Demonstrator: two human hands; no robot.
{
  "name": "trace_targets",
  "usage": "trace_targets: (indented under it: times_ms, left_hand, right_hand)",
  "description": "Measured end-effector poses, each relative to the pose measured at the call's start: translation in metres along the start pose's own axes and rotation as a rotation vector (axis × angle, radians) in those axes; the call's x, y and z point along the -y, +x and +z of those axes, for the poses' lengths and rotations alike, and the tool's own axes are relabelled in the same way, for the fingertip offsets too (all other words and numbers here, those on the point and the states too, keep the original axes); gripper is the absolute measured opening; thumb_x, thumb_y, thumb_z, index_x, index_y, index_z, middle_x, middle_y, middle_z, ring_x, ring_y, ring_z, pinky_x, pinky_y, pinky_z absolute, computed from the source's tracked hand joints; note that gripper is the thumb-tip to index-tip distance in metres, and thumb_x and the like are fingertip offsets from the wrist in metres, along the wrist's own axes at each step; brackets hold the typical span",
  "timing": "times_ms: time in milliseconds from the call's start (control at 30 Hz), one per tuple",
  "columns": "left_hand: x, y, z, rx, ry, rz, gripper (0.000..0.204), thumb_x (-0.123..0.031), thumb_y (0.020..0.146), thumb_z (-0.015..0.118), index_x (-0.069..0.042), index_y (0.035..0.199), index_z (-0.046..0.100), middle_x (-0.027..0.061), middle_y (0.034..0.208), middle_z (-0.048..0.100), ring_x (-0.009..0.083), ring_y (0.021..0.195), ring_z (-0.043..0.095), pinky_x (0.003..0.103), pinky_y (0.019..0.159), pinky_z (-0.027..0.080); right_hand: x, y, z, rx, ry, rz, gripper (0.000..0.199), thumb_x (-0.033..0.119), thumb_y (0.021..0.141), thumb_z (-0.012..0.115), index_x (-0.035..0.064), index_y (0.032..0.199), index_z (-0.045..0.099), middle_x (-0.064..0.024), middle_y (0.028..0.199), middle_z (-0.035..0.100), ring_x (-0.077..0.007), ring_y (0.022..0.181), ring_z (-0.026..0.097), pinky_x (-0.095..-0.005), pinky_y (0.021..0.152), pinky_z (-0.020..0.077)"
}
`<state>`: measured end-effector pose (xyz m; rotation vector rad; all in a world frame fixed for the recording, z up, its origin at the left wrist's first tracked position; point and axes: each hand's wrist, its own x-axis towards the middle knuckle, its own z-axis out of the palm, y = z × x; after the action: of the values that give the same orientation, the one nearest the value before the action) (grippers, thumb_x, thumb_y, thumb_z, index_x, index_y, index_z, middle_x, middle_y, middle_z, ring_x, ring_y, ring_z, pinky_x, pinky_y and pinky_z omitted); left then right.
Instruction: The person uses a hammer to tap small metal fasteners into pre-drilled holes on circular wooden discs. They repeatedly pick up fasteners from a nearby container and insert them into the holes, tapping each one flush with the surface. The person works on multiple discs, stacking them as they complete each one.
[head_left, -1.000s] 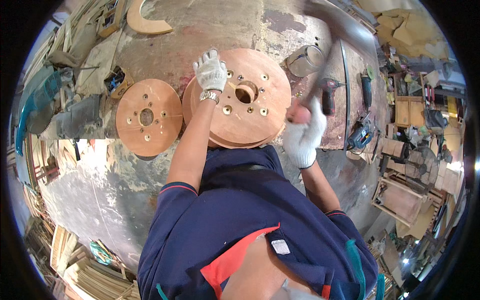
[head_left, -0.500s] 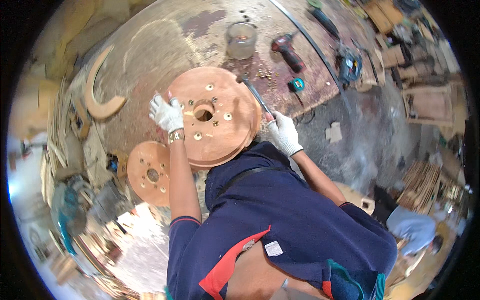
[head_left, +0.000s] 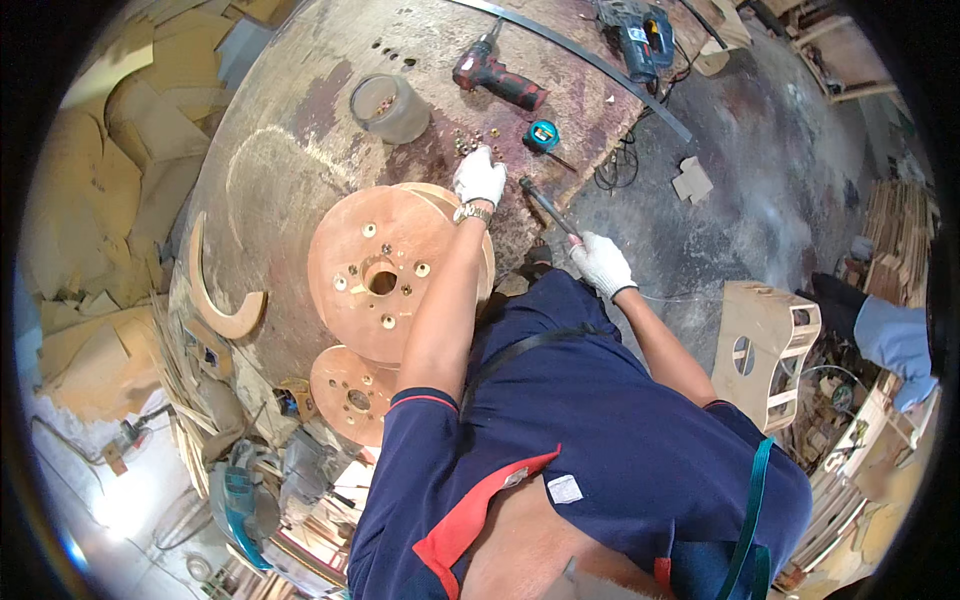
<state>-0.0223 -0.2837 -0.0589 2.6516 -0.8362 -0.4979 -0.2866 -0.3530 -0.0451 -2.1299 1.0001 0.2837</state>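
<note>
Since half a second ago our left hand has left the wooden reel, now closing over brass nuts near the surface's far edge, while our right hand stays gripped on the hammer.

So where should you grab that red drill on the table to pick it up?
Probably by its handle. The red drill lies on its side on the round table, past the left hand, so the grip is free to close around. Its nose points toward the table's far edge, so coming from above, at the battery end, looks safest.
</note>
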Motion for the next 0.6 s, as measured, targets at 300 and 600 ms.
trace_targets:
  times_ms: [300, 600]
  left_hand:
    - [0.013, 0.0, 0.051, -0.08, 0.196, 0.08, 0.032, -0.027, 0.087, 0.072, -0.012, 0.113, 0.061, 0.0156, 0.116, 0.059, 0.0342, 0.096, 0.069, 0.05, 0.083, 0.053]
    - [0.033, 0.0, 0.071, -0.208, -0.114, 0.114, 0.046, -0.025, 0.091, 0.066, -0.004, 0.131, 0.062, 0.0223, 0.131, 0.064, 0.0394, 0.122, 0.059, 0.047, 0.108, 0.044]
  right_hand:
    - [-0.009, -0.001, 0.009, 0.016, 0.072, 0.02, 0.049, 0.045, 0.103, 0.049, -0.0003, 0.093, 0.066, -0.0304, 0.09, 0.068, -0.0508, 0.09, 0.065, -0.0563, 0.078, 0.0498]
    - [-0.001, 0.008, -0.002, 0.07, 0.015, -0.002, 0.049, 0.045, 0.102, 0.048, 0.001, 0.098, 0.068, -0.0301, 0.095, 0.069, -0.0493, 0.093, 0.067, -0.0553, 0.082, 0.0512]
